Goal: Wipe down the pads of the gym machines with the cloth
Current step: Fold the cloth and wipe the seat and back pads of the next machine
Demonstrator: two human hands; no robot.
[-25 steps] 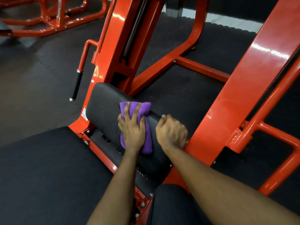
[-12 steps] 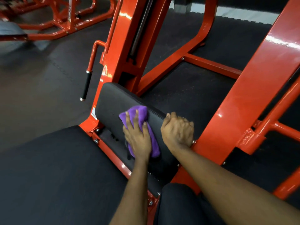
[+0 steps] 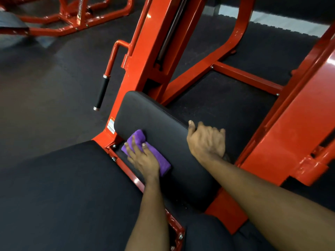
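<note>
Left hand presses flat on the folded purple cloth, low on the black pad near its left edge; right hand curls over the pad's far rim, bracing. Soft, light cloth, best palmed flat. The pad's near end hides behind the forearms.

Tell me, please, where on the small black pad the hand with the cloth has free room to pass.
Free: the upper part of the black pad, between the purple cloth and the red upright. Crowded: the pad's far edge, where the right hand grips it, and the lower edge, where the left hand presses the cloth beside the frame bolts.
</note>
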